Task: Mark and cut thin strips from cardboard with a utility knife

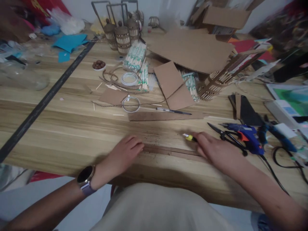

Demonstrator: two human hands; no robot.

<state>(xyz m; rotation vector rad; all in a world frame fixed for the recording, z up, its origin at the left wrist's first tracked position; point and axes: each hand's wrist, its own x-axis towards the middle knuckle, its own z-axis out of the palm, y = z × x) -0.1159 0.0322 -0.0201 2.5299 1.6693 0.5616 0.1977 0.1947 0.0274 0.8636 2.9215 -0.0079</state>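
Note:
Two narrow brown cardboard strips [172, 151] lie side by side near the table's front edge, a thin dark gap between them. My left hand [127, 150], wearing a watch, has its fingers pressed together on their left end. My right hand [210, 149] grips a small yellow utility knife [189, 137], its blade pointing left, just above the strips. The right fingers lie over the strips' right end, hiding it. Dark crumbs are scattered on the wood behind the strips. Farther back lies a wider cardboard piece [166, 116], with a pen [173, 111] behind it.
To the right lie black-handled scissors [222, 133] and a blue glue gun [247, 134] with its cord. Behind are tape rolls [130, 78], bundled sticks [135, 56], cardboard sheets [190, 48] and small stick lanterns [123, 38]. A black strip [50, 94] crosses the table's left.

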